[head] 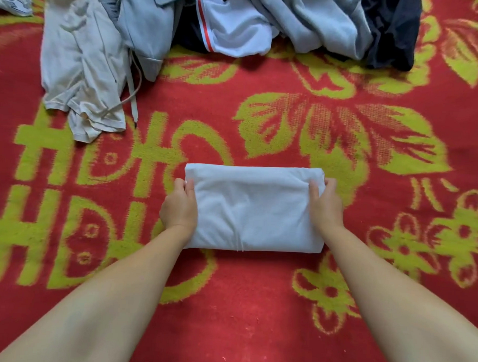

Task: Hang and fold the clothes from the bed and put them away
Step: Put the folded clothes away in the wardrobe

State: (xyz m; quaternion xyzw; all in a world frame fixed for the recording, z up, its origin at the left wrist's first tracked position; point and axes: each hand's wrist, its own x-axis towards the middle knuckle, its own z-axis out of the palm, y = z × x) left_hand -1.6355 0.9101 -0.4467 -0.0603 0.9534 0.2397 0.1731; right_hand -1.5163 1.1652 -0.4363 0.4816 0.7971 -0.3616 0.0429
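Observation:
A white garment [253, 208], folded into a flat rectangle, lies on the red and yellow-green blanket [255, 303] in the middle of the view. My left hand [180, 206] grips its left edge, thumb on top and fingers tucked under. At the right edge, my right hand [325, 202] grips it the same way. A heap of unfolded clothes [238, 26] lies along the far side of the bed.
In the heap, a crumpled cream garment [81, 75] with a drawstring sits at the far left. A light grey top [145, 26], a white piece with a red stripe [232, 29] and a dark navy garment [394, 32] lie to its right.

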